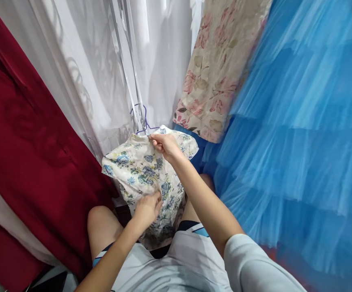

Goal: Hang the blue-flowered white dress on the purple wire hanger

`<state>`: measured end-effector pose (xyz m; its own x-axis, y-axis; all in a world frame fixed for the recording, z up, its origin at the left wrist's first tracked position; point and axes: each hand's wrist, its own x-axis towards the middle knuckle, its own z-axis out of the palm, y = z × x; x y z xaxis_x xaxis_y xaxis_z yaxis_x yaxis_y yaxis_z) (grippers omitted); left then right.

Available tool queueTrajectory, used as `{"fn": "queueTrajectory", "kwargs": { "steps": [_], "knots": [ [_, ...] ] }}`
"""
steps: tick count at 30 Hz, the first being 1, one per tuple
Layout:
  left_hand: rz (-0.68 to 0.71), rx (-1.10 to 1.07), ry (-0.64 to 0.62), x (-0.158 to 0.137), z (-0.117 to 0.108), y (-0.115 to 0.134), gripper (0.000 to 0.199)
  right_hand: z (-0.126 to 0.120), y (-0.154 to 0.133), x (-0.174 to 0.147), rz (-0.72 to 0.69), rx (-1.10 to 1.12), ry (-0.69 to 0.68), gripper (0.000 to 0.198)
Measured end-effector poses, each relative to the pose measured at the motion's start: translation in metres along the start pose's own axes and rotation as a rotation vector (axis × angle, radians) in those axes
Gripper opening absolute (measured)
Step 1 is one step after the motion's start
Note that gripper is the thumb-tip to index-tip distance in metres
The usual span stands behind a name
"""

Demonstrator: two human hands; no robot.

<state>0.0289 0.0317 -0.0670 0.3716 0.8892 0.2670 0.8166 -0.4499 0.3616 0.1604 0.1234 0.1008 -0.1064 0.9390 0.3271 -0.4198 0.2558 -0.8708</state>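
A white short-sleeved floral top with blue and yellow-green flowers hangs in front of me, between my knees. Its neck is on a purple wire hanger. My right hand is closed in a pinch at the neckline, near the middle. Lower down, my left hand has its fingers closed on the cloth along the top's centre line; it is slightly blurred. What lies right under the fingertips of each hand is hidden. The top's lower hem drops toward my lap.
White sheer curtains and pale hanging straps are behind the hanger. Dark red cloth hangs at the left. On the right hang a beige floral garment and a tiered blue tulle dress, close to my right arm.
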Motion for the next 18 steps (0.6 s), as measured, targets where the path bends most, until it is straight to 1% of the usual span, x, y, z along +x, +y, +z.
{"fn": "queueTrajectory", "kwargs": {
  "steps": [1,3,4,5,6,8,9,11,12,14,16,18],
  "knots": [
    [0.0,-0.13,0.093,0.005,-0.012,-0.003,0.016,0.002,0.001,-0.005,-0.015,-0.031,-0.009,0.015],
    [0.001,-0.362,0.336,0.021,-0.044,-0.005,0.027,0.005,0.004,-0.017,-0.045,-0.102,-0.003,0.015],
    [0.012,-0.437,0.464,0.031,-0.062,-0.005,0.034,0.005,0.006,-0.024,-0.063,-0.14,0.009,0.015],
    [0.047,-0.458,0.563,0.042,-0.081,-0.003,0.039,0.005,0.008,-0.029,-0.087,-0.177,0.017,0.016],
    [0.095,-0.427,0.624,0.053,-0.098,-0.001,0.038,0.004,0.009,-0.033,-0.117,-0.212,0.021,0.018],
    [0.217,-0.307,0.618,0.072,-0.127,0.006,0.029,0.002,0.011,-0.037,-0.177,-0.269,0.012,0.021],
    [0.274,-0.245,0.6,0.079,-0.137,0.011,0.025,0.001,0.013,-0.036,-0.204,-0.288,0.004,0.022],
    [0.333,-0.157,0.6,0.088,-0.147,0.021,0.022,-0.003,0.019,-0.032,-0.251,-0.308,0.006,0.023],
    [0.331,-0.139,0.625,0.09,-0.149,0.025,0.021,-0.005,0.023,-0.029,-0.271,-0.317,0.019,0.023],
    [0.284,-0.159,0.713,0.09,-0.151,0.028,0.021,-0.009,0.035,-0.026,-0.294,-0.353,0.054,0.023],
    [0.222,-0.223,0.826,0.089,-0.156,0.018,0.022,-0.014,0.047,-0.028,-0.277,-0.398,0.073,0.023],
    [0.149,-0.296,0.974,0.087,-0.162,-0.008,0.022,-0.018,0.058,-0.037,-0.222,-0.406,0.065,0.023]
  ]
}}
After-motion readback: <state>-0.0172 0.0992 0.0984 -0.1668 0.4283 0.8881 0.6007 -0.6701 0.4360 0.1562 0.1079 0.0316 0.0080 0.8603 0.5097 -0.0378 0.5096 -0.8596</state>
